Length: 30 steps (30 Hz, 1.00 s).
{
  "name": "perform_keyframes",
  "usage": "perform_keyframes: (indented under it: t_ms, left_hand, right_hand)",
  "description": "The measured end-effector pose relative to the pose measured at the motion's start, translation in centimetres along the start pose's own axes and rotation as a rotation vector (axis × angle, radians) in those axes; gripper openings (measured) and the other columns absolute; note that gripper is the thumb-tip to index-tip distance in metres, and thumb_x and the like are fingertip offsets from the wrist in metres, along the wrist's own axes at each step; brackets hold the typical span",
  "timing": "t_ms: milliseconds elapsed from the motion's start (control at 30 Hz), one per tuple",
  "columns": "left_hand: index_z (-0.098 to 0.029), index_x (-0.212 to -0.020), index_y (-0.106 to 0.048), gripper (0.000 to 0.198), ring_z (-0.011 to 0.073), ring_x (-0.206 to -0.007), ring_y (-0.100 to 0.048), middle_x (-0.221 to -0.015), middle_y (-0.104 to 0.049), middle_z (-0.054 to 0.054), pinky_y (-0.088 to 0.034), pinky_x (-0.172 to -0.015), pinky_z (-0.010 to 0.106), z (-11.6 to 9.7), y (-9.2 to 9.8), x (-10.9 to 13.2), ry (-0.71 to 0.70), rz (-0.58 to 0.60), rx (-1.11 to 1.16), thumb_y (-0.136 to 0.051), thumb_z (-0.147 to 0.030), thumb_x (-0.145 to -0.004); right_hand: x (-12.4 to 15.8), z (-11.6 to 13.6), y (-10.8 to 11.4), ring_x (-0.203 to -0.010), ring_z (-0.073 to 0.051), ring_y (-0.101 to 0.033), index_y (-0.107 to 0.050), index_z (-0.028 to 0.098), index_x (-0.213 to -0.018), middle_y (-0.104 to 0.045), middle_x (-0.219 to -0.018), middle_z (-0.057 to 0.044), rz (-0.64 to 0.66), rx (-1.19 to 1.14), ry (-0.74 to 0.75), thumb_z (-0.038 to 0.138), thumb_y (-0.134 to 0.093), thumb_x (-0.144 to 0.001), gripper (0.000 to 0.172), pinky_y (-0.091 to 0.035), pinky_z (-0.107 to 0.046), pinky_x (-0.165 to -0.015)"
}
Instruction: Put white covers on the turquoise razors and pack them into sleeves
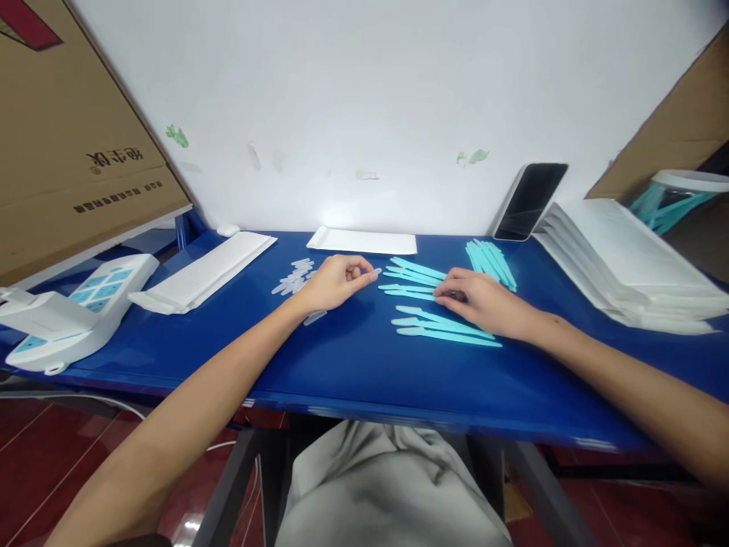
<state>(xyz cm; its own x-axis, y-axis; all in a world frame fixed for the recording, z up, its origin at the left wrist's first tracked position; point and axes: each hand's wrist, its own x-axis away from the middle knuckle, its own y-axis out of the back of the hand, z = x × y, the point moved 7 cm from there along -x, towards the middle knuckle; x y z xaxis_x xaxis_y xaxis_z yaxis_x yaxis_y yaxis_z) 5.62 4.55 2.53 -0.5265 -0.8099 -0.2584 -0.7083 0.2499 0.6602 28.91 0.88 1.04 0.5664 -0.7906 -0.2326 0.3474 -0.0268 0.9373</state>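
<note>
My left hand [336, 282] pinches a small translucent blade cap [373, 274] between thumb and fingertips. Just beside it, partly under the wrist, lies a loose pile of similar caps [293, 279]. Turquoise eyebrow razors [418, 266] are spread in a rough fan between my hands, their broader ends towards the left. My right hand [467, 298] has its thumb and fingers closed on the handle of one razor [413, 289] in the middle of that fan. Several razors [438, 331] lie nearer the front, and another bunch [493, 262] sits behind my right hand.
A white padded envelope [364, 241] lies against the wall, another [205, 272] at the left. A white device with blue panels [91, 304] stands at the far left. A phone [529, 201] leans on the wall. At right are stacked envelopes [643, 266] and a tub of razors [672, 197].
</note>
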Motion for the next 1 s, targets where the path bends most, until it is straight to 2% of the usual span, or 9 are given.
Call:
perform_keyframes:
  t_ms: [100,200,333,467,600,700,833,900,1000]
  left_hand:
    - [-0.017,-0.097,-0.066,0.033,0.0141,-0.063,-0.062,-0.071,-0.067,0.003,-0.047,-0.061,0.026,0.3,-0.4,0.0,0.000,0.012,0.069,-0.062,-0.049,-0.092]
    - [-0.017,-0.097,-0.061,0.027,0.0159,-0.072,-0.068,-0.078,-0.071,0.005,-0.053,-0.068,0.027,0.4,-0.8,0.0,0.003,0.028,0.131,-0.061,-0.043,-0.092]
    - [-0.017,-0.097,-0.059,0.022,0.0149,-0.071,-0.069,-0.082,-0.073,0.006,-0.055,-0.072,0.028,0.6,-0.9,0.0,0.006,0.027,0.195,-0.061,-0.038,-0.093]
    - [-0.016,-0.099,-0.070,0.027,0.0146,-0.075,-0.068,-0.093,-0.075,0.008,-0.053,-0.073,0.027,0.3,-0.6,-0.1,-0.020,0.023,0.126,-0.060,-0.040,-0.094]
    - [-0.018,-0.097,-0.078,0.028,0.0167,-0.081,-0.067,-0.099,-0.077,0.008,-0.052,-0.072,0.028,-0.1,-0.1,-0.2,-0.045,-0.037,0.011,-0.064,-0.042,-0.092]
    - [-0.016,-0.096,-0.078,0.028,0.0174,-0.080,-0.069,-0.092,-0.077,0.009,-0.054,-0.073,0.029,0.1,-0.1,-0.2,-0.020,-0.047,0.097,-0.071,-0.042,-0.087]
    - [-0.014,-0.096,-0.075,0.030,0.0156,-0.076,-0.071,-0.094,-0.078,0.010,-0.057,-0.075,0.030,0.8,-0.2,-0.4,0.018,-0.071,0.274,-0.076,-0.041,-0.084]
    - [-0.013,-0.096,-0.074,0.031,0.0137,-0.069,-0.070,-0.096,-0.078,0.011,-0.058,-0.072,0.029,0.8,0.0,-0.5,0.034,-0.089,0.332,-0.077,-0.041,-0.083]
    - [-0.012,-0.095,-0.073,0.034,0.0119,-0.062,-0.067,-0.096,-0.078,0.012,-0.057,-0.067,0.028,0.6,0.3,-0.5,0.055,-0.111,0.373,-0.079,-0.042,-0.080]
  right_hand:
    - [0.0,-0.5,0.0,-0.078,-0.023,-0.063,-0.071,0.020,-0.095,-0.064,-0.096,-0.010,0.012,-0.072,-0.051,0.046,-0.050,-0.098,0.034,-0.051,-0.038,-0.069]
    - [0.0,-0.8,-0.2,-0.081,-0.024,-0.062,-0.067,0.021,-0.092,-0.066,-0.093,-0.009,0.052,-0.131,-0.077,0.050,-0.051,-0.097,0.033,-0.050,-0.038,-0.071]
    - [0.2,-1.0,-0.2,-0.081,-0.025,-0.063,-0.064,0.022,-0.089,-0.069,-0.084,-0.007,0.071,-0.097,-0.097,0.048,-0.049,-0.099,0.031,-0.046,-0.040,-0.077]
    - [0.1,-0.4,-0.1,-0.081,-0.025,-0.064,-0.068,0.022,-0.100,-0.071,-0.087,-0.006,0.028,0.026,-0.019,0.041,-0.046,-0.101,0.030,-0.041,-0.043,-0.084]
    - [0.0,0.4,0.2,-0.078,-0.024,-0.063,-0.071,0.019,-0.105,-0.069,-0.089,-0.009,0.012,0.044,0.056,0.037,-0.043,-0.102,0.033,-0.044,-0.040,-0.078]
    - [0.1,0.6,1.0,-0.077,-0.023,-0.062,-0.069,0.018,-0.102,-0.067,-0.091,-0.010,-0.049,-0.009,0.039,0.036,-0.043,-0.102,0.031,-0.045,-0.036,-0.070]
    - [0.2,0.7,1.7,-0.080,-0.023,-0.062,-0.062,0.020,-0.100,-0.067,-0.095,-0.009,-0.142,-0.059,0.037,0.035,-0.042,-0.102,0.025,-0.046,-0.036,-0.074]
    - [0.3,0.6,1.6,-0.082,-0.023,-0.062,-0.058,0.021,-0.102,-0.067,-0.096,-0.008,-0.141,-0.079,0.029,0.035,-0.039,-0.104,0.024,-0.046,-0.036,-0.075]
    - [0.4,0.3,1.3,-0.072,-0.022,-0.059,-0.053,0.023,-0.106,-0.063,-0.084,-0.004,-0.118,-0.101,-0.003,0.036,-0.035,-0.105,0.022,-0.043,-0.034,-0.068]
